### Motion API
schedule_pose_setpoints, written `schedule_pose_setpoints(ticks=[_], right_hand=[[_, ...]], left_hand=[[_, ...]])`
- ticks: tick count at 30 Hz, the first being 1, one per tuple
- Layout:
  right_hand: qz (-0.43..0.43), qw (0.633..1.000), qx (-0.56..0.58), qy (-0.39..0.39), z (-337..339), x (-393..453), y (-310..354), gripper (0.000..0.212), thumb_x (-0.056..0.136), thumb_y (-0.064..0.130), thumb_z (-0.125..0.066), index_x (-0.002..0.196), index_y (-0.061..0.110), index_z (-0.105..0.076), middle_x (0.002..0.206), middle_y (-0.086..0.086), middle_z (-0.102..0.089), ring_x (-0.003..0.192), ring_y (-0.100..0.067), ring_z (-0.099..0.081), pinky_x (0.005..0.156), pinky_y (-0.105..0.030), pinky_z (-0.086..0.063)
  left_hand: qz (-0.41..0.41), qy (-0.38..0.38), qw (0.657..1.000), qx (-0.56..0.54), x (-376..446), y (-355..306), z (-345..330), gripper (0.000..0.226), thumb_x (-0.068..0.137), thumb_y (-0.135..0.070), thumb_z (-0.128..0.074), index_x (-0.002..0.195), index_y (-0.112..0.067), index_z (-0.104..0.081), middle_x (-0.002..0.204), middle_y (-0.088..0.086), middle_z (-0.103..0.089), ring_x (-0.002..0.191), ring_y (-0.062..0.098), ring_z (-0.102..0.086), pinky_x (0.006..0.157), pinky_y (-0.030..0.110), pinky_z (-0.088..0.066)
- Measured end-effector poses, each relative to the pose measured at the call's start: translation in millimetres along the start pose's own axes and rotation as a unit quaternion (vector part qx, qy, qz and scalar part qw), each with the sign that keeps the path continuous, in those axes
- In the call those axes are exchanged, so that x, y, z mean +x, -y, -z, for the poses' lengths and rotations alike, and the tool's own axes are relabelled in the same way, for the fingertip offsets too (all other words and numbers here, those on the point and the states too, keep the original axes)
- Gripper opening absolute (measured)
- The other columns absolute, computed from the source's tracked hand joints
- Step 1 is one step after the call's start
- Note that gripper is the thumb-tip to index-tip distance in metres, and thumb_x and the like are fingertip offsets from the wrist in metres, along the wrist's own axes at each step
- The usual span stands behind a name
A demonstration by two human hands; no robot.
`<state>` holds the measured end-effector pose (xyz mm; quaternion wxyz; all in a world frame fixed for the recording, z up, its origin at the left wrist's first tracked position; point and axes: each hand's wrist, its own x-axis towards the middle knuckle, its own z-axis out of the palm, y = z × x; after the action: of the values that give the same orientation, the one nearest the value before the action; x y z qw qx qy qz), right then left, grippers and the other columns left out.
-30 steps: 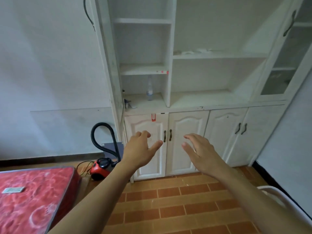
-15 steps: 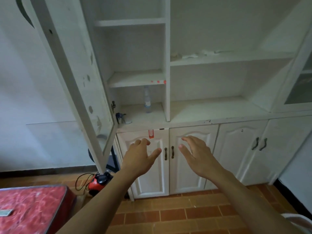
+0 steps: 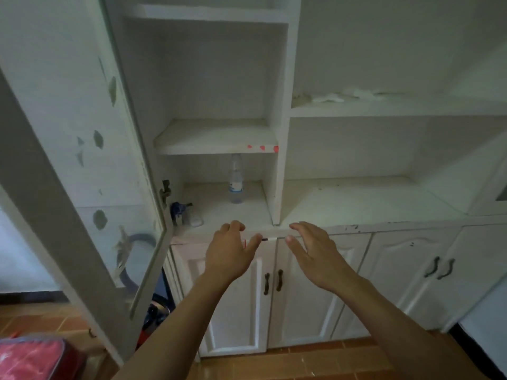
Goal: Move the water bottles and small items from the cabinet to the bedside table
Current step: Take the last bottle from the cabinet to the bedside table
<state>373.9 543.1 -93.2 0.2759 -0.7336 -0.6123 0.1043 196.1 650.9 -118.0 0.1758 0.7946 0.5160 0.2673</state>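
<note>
Hands, your left hand [image 3: 229,252] and right hand [image 3: 315,253], are hovering spread and holding nothing near the cabinet [image 3: 219,212], leaving the bottle [image 3: 236,179] and small items [image 3: 186,213] unmoved.

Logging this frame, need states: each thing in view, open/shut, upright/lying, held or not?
Glass door: swung open.
Water bottle: upright on the lowest shelf, not held.
Small items: on the same shelf, left front corner, untouched.
Lower doors: closed.
Left hand: open, empty.
Right hand: open, empty.
</note>
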Motion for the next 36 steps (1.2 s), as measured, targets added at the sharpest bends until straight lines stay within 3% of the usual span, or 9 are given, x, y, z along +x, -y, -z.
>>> schedule_pose_setpoints(ticks=[12,22,25,28,31,33,36], right_hand=[[-0.007,0.999,-0.001,0.043,-71,139,-4,0.054,0.100,0.055,-0.028,0.146,0.028,-0.036,0.153,0.006,-0.036,0.143,-0.014,-0.026,0.116,-0.038,-0.021],[0.045,0.993,0.044,0.104,-112,234,-33,0.052,0.102,0.049,-0.033,0.146,0.023,-0.038,0.151,0.000,-0.038,0.141,-0.018,-0.028,0.112,-0.027,-0.019],[0.067,0.991,0.045,0.106,-114,252,-44,0.047,0.103,0.044,-0.035,0.143,0.021,-0.041,0.144,-0.001,-0.044,0.135,-0.018,-0.034,0.103,-0.021,-0.020],[0.063,0.989,0.065,0.116,-118,260,-54,0.046,0.103,0.043,-0.034,0.140,0.018,-0.043,0.141,-0.003,-0.046,0.132,-0.019,-0.038,0.106,-0.022,-0.024],[0.054,0.988,0.060,0.135,-124,259,-59,0.072,0.094,0.065,-0.017,0.148,0.021,-0.035,0.154,-0.002,-0.035,0.142,-0.016,-0.028,0.119,-0.031,-0.020],[0.038,0.988,0.066,0.133,-127,260,-61,0.084,0.087,0.073,-0.009,0.149,0.022,-0.033,0.157,0.000,-0.032,0.144,-0.014,-0.025,0.121,-0.032,-0.018],[0.015,0.989,0.066,0.129,-127,261,-60,0.063,0.098,0.058,-0.024,0.150,0.023,-0.033,0.157,0.001,-0.031,0.145,-0.014,-0.023,0.121,-0.031,-0.018]], left_hand=[[0.049,-0.009,0.999,-0.010,123,50,-37,0.054,0.094,-0.060,-0.049,0.131,-0.021,-0.050,0.129,0.002,-0.056,0.117,0.020,-0.055,0.096,0.041,-0.049],[0.099,-0.016,0.994,0.045,223,70,-59,0.052,0.094,-0.056,-0.052,0.132,-0.021,-0.050,0.130,0.005,-0.054,0.114,0.026,-0.057,0.093,0.047,-0.051],[0.107,-0.023,0.994,0.012,253,67,-65,0.052,0.092,-0.052,-0.059,0.130,-0.017,-0.052,0.127,0.008,-0.056,0.109,0.028,-0.059,0.090,0.043,-0.052],[0.112,-0.045,0.991,-0.052,281,66,-70,0.060,0.088,-0.046,-0.069,0.132,-0.010,-0.052,0.127,0.012,-0.057,0.110,0.029,-0.058,0.090,0.037,-0.050],[0.104,-0.070,0.987,-0.102,304,66,-75,0.074,0.080,-0.044,-0.078,0.139,-0.010,-0.048,0.133,0.011,-0.056,0.120,0.030,-0.055,0.100,0.037,-0.047],[0.122,-0.067,0.984,-0.115,321,68,-79,0.075,0.078,-0.049,-0.079,0.137,-0.011,-0.053,0.134,0.009,-0.059,0.123,0.028,-0.056,0.104,0.029,-0.043],[0.125,-0.045,0.985,-0.108,339,71,-86,0.068,0.081,-0.050,-0.075,0.138,-0.017,-0.056,0.142,0.004,-0.057,0.133,0.023,-0.050,0.103,0.016,-0.027]])
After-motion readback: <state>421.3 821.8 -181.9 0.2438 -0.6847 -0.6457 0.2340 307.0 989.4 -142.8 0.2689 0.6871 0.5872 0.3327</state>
